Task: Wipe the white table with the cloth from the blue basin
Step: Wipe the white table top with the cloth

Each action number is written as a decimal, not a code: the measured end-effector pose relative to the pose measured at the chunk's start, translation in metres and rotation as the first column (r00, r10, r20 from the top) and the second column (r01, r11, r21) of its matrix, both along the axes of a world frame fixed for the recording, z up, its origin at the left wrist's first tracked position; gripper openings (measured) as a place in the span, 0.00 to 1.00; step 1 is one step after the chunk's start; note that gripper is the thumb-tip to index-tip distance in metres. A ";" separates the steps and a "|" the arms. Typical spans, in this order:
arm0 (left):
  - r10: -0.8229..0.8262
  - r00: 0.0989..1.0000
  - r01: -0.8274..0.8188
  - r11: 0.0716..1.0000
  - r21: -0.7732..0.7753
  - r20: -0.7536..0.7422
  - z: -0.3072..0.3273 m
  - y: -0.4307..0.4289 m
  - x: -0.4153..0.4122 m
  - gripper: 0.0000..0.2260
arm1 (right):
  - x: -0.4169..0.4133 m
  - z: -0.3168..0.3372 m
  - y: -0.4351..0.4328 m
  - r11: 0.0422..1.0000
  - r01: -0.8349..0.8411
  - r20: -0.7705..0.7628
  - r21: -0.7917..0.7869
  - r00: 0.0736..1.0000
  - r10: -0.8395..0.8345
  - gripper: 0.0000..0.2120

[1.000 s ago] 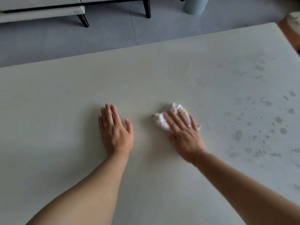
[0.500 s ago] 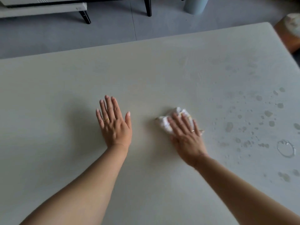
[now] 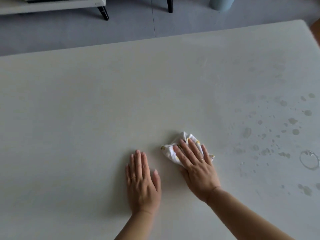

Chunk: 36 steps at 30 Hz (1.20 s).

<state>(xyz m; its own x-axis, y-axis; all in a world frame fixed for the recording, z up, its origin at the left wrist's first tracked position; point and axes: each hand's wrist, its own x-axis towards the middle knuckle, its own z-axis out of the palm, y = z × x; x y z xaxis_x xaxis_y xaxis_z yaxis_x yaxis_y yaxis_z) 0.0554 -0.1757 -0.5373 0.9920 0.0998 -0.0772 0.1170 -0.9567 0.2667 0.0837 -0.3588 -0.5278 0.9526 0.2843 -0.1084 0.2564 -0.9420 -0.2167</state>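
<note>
We see one white table (image 3: 103, 118) filling most of the view. Beyond its far edge lies the grey floor (image 3: 69, 33), where one pale piece of furniture (image 3: 52, 4) stands, and two black legs (image 3: 104, 13) show there. Also on the floor, cut by the top edge, is one pale blue round container (image 3: 220, 4). Only its lower wall shows, so we cannot tell what is in it.

Two bare forearms reach in from the near edge. The left hand (image 3: 142, 184) lies palm down on the bare tabletop, fingers straight and close together, thumb a little apart, holding nothing. Just beside it, the right hand (image 3: 196, 168) presses flat on one crumpled white cloth (image 3: 170, 150) with small yellow marks. Its fingers are straight and slightly spread, not curled round the fabric. The cloth lies on the table near its middle, showing beyond the fingertips and at the hand's left side.

To the right, apart from the cloth, we see scattered water drops (image 3: 292, 121), too many to count, and one ring-shaped wet mark (image 3: 310, 160). Each hand wears one thin band: a left ring (image 3: 133, 177) and a right ring (image 3: 201, 159).
</note>
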 end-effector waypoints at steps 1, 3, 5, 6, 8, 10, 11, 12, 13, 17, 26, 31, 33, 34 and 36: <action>0.004 1.000 -0.004 1.000 -0.007 -0.005 0.000 0.000 0.000 0.26 | 0.002 0.001 -0.015 0.999 0.052 -0.008 -0.007 0.999 -0.052 0.27; 0.005 1.000 -0.005 1.000 -0.010 0.004 0.002 -0.001 -0.001 0.26 | 0.004 0.005 -0.034 0.973 0.229 -0.027 0.012 0.973 -0.228 0.27; 0.010 1.000 -0.009 1.000 -0.006 0.024 0.001 -0.001 0.000 0.26 | 0.000 0.006 -0.026 0.911 0.410 -0.053 0.031 0.911 -0.408 0.28; 0.011 0.999 -0.011 1.000 0.000 0.036 0.001 -0.001 -0.001 0.26 | -0.004 0.006 -0.012 0.873 0.485 -0.070 0.050 0.874 -0.481 0.29; 0.009 0.998 -0.009 1.000 0.009 0.055 0.002 -0.002 -0.002 0.26 | -0.021 0.007 0.022 0.862 0.501 -0.099 0.079 0.864 -0.493 0.29; 0.014 0.998 -0.014 1.000 0.009 0.069 0.002 -0.002 -0.001 0.26 | -0.048 0.008 0.056 0.949 0.306 -0.083 0.069 0.950 -0.300 0.28; 0.017 0.997 -0.018 1.000 0.009 0.072 0.002 -0.001 -0.001 0.26 | -0.060 0.009 0.064 0.980 0.190 -0.072 0.054 0.980 -0.186 0.27; 0.020 0.997 -0.020 1.000 0.006 0.077 0.003 -0.001 -0.001 0.26 | -0.067 0.009 0.062 0.995 0.093 -0.062 0.047 0.994 -0.090 0.27; 0.021 0.996 -0.021 1.000 0.001 0.086 0.004 -0.001 -0.001 0.26 | -0.065 0.009 0.051 0.999 0.016 -0.057 0.052 0.998 -0.014 0.27; 0.018 0.995 -0.017 1.000 -0.011 0.093 0.003 0.000 -0.003 0.25 | -0.050 0.009 -0.017 0.992 0.130 -0.050 -0.002 0.990 -0.130 0.28; 0.015 0.992 -0.013 1.000 -0.012 0.125 -0.001 0.000 -0.002 0.26 | -0.094 0.013 0.057 0.966 0.243 -0.097 0.083 0.967 -0.235 0.29; 0.012 0.989 -0.008 1.000 -0.026 0.149 0.000 0.001 -0.002 0.25 | -0.100 0.006 0.003 0.998 0.003 -0.011 0.065 1.000 -0.002 0.27; 0.011 0.990 -0.006 1.000 -0.031 0.144 0.002 0.000 -0.003 0.25 | -0.092 0.009 -0.019 0.986 0.161 -0.011 0.044 0.987 -0.161 0.27; 0.010 0.990 -0.005 1.000 -0.031 0.143 0.002 -0.001 -0.003 0.25 | -0.090 0.010 -0.023 0.965 0.259 -0.016 0.038 0.966 -0.258 0.27; 0.012 0.991 -0.007 0.999 -0.033 0.135 0.002 -0.001 -0.004 0.26 | -0.088 0.010 -0.017 0.893 0.449 -0.033 0.045 0.894 -0.448 0.28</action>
<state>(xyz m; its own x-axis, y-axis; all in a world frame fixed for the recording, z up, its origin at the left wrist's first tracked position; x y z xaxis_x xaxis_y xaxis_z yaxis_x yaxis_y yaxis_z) 0.0512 -0.1765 -0.5353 0.9926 0.1089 0.0543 0.0867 -0.9462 0.3119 -0.0046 -0.3754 -0.5182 0.9778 -0.1667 -0.1266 -0.1955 -0.9436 -0.2673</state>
